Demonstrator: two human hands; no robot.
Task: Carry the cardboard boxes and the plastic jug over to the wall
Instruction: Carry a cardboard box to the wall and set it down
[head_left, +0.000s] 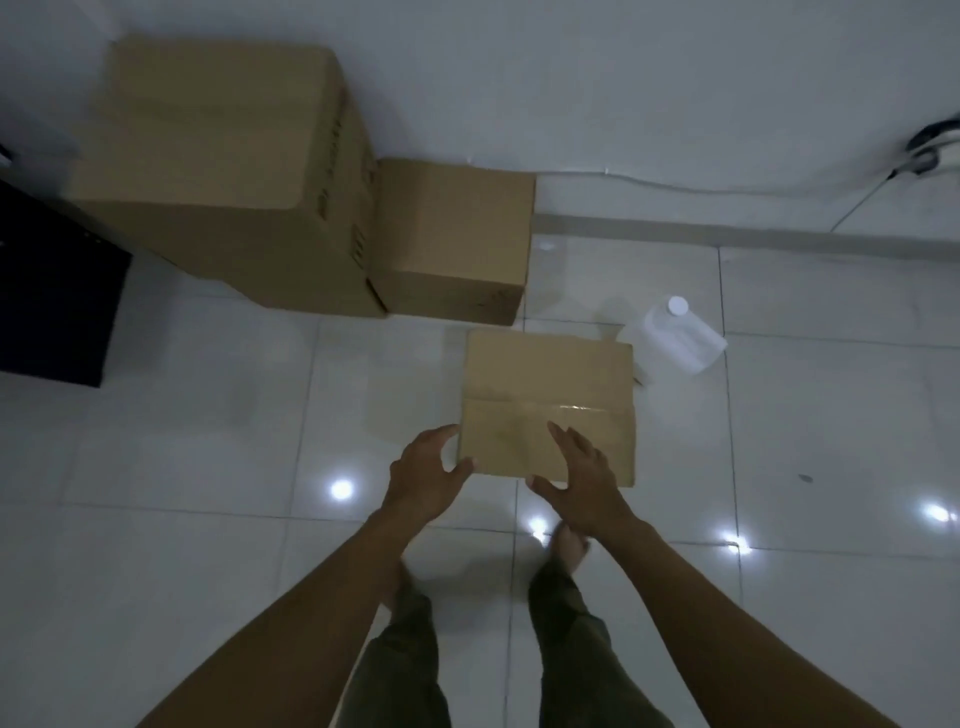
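Seen from the head camera, a person stands over a small box (550, 395) of brown cardboard with its taped top facing up, low over the tiled floor (208, 441); whether it rests on the tiles is unclear. Both bare arms reach down to its near edge. The left hand (426, 467) is at the near left corner, fingers and thumb spread and lightly curved, not closed on the cardboard. The right hand (582, 478) hovers over the near part of the top with straight fingers and the thumb held out wide. Whether either hand touches the box cannot be told.

Beyond it, a big box (218, 156) stands against the white wall (623, 78), with a middle box (452, 239) touching its right side. A clear plastic jug (675, 332) with a white cap stands just beside the small box's far right corner, apart from the wall.

A black object (52, 291) sits at the left edge. A cable (675, 183) runs along the foot of the wall. Dark trousers (566, 623) and a bare foot (569, 545) show below the arms.
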